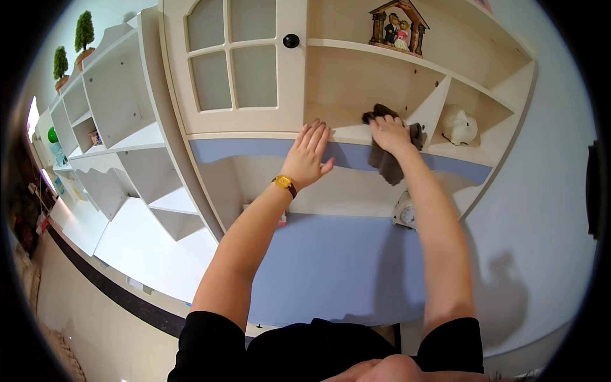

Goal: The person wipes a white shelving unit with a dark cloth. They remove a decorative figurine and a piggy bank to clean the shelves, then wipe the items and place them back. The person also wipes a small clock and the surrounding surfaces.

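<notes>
My right hand (392, 135) presses a dark brown cloth (387, 164) onto the front of an open shelf (341, 133) in a cream hutch. Part of the cloth hangs over the blue trim (351, 153) below the shelf. My left hand (308, 160) is flat, its thumb apart, with the fingertips at the shelf's front edge by the lower corner of a paned cabinet door (290, 117). It holds nothing, and a gold-faced watch (283, 181) is on its wrist. Right of the cloth, past a slanted-looking divider (440, 112), a white piggy bank (459, 125) sits in a cubby.
A bear-couple figurine (398, 28) stands on the upper shelf. Below, a white clock (405, 211) rests at the back of the blue desktop (334, 267), partly behind my right forearm. White shelving (124, 105) with two potted topiaries (84, 36) on top adjoins at left.
</notes>
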Demonstrator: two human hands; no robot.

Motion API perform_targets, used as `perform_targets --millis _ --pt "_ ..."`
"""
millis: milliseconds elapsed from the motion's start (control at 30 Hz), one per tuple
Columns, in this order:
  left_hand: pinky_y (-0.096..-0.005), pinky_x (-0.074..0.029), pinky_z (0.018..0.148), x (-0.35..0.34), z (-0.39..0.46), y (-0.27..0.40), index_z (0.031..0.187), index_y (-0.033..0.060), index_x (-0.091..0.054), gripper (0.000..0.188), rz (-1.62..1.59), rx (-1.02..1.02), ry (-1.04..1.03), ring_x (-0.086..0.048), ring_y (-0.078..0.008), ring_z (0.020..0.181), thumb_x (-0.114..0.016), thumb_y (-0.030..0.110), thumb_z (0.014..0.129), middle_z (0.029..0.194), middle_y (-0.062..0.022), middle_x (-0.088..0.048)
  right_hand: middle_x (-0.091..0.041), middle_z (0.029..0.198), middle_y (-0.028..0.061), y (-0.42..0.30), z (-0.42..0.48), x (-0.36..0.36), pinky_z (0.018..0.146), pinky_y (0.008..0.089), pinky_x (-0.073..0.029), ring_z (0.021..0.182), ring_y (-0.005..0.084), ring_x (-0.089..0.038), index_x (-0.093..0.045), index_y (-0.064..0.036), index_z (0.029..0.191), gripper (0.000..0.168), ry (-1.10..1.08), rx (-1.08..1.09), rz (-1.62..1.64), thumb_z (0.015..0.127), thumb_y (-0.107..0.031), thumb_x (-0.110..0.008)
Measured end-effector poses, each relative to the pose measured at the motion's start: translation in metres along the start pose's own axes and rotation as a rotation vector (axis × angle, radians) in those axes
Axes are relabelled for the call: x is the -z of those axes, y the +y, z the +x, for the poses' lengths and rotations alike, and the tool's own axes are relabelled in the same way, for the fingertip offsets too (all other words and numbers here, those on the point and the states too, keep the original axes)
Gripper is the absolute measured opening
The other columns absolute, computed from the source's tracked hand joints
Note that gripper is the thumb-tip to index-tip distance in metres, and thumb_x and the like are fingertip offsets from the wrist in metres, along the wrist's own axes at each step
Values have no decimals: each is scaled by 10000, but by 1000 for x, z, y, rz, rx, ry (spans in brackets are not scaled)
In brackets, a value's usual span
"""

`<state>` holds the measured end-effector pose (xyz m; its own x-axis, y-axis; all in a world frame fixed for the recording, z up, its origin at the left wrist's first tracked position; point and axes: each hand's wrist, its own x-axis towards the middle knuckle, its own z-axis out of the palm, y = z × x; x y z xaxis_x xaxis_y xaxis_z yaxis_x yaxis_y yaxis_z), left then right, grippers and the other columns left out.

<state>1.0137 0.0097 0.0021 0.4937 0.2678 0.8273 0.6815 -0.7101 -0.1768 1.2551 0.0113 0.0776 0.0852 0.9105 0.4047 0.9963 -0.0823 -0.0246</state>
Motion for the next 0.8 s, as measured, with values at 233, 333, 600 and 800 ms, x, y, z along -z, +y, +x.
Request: perform_targets --millis 233,333,600,800 --pt "-467 -219 1149 1 10 10 1399 -7 -364 513 -419 149 261 -336 -356 1361 -452 138 915 1420 -187 -419 -560 1222 58 -92 -27 -16 911 510 -388 1169 261 -494 -587 -139 1150 331 268 397 26 870 -304 -523" --pt "-472 -238 1142 5 20 19 1387 -3 -379 507 -439 136 340 -352 -352 1351 -465 130 906 1402 -187 -436 -557 1221 32 -93 -31 -25 890 487 -403 1160 239 -505 -563 -147 1190 383 390 562 28 812 -201 -594" --pt "-453 -285 1123 2 44 30 1319 9 -451 448 -332 -5 211 -409 -319 1313 -518 174 908 1355 -171 -487 -593 1042 69 3 -42 75 859 394 -441 1047 263 -556 -598 -99 1037 317 318 693 -225 723 -91 -639" --pt "-428 -331 1091 -34 47 39 1211 11 -549 374 -95 12 163 -476 -281 1264 -547 234 910 1289 -139 -562 -584 1050 63 104 -21 80 926 402 -379 1165 207 -496 -586 -95 1007 221 734 444 -756 796 -151 -549"
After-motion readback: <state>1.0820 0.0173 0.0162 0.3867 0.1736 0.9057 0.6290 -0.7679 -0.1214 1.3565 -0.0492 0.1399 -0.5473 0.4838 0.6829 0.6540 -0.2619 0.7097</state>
